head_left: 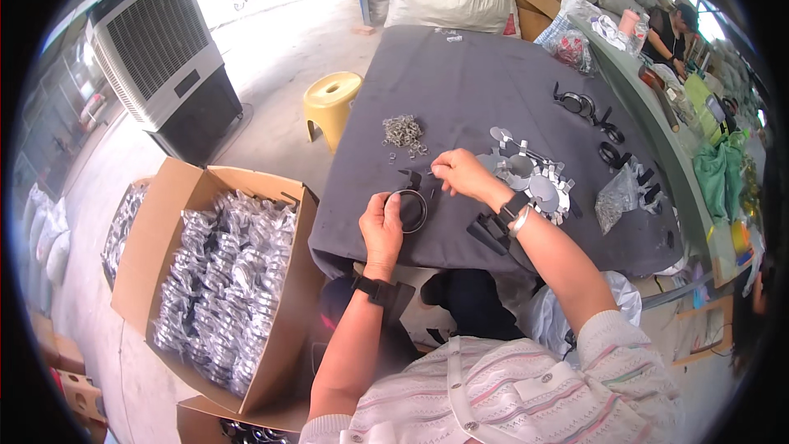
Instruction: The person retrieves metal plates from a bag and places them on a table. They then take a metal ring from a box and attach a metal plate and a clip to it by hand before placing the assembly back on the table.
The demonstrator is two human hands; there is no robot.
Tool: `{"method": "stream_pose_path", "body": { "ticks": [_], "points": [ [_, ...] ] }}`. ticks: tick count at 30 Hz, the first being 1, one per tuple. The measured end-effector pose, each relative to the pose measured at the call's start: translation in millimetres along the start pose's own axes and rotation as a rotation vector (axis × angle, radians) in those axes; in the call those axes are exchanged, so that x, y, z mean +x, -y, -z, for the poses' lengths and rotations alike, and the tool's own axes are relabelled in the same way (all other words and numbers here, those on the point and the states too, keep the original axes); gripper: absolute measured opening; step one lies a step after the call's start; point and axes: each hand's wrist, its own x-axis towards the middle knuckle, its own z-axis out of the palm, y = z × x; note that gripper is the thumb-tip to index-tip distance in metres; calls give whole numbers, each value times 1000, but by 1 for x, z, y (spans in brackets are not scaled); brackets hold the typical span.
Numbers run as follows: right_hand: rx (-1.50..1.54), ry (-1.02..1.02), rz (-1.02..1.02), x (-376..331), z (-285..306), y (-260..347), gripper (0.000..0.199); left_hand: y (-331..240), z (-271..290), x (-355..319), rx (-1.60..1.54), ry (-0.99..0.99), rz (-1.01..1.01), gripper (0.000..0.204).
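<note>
My left hand [381, 234] is closed around a black ring-shaped part [424, 215] with a tab on its far side, held over the near edge of the grey-covered table [460, 74]. Just to the right and a little farther off, my right hand [468, 178] has thumb and fingertips pinched together near that tab. Whatever sits in the pinch is too small to make out. Beyond the hands lies a pile of small metal clips [401, 131]. Flat silver discs with tabs [521, 166] are heaped beside my right hand. A black part [486, 237] lies under my right wrist.
An open carton [302, 238] of plastic-wrapped parts stands at left, near a yellow stool [333, 89] and an air cooler [156, 41]. More black rings [573, 102] and a clear bag [616, 197] lie on the table's right. A person [667, 37] works at far right.
</note>
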Motion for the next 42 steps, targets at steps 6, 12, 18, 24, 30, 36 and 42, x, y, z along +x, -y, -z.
{"method": "stream_pose_path", "body": {
  "ticks": [6, 12, 18, 24, 30, 36, 42],
  "points": [
    [-187, -128, 188, -28, -11, -13, 27, -9, 1, 2, -110, 39, 78, 25],
    [-354, -351, 342, -14, -17, -11, 24, -13, 4, 4, -146, 72, 128, 26],
    [338, 146, -12, -41, -30, 13, 29, -13, 7, 2, -230, 121, 147, 25],
    [684, 213, -9, -55, -33, 9, 18, -16, 13, 4, -252, 234, 195, 27],
    [-237, -546, 631, -55, -44, 2, 26, -38, 29, 5, -417, 245, 320, 23],
    [-9, 233, 418, -90, -20, 5, 22, -61, 47, 6, -316, 602, 463, 18],
    [282, 45, 236, -97, -31, 12, 22, -50, 37, -5, -618, 70, 492, 25]
  ]
}}
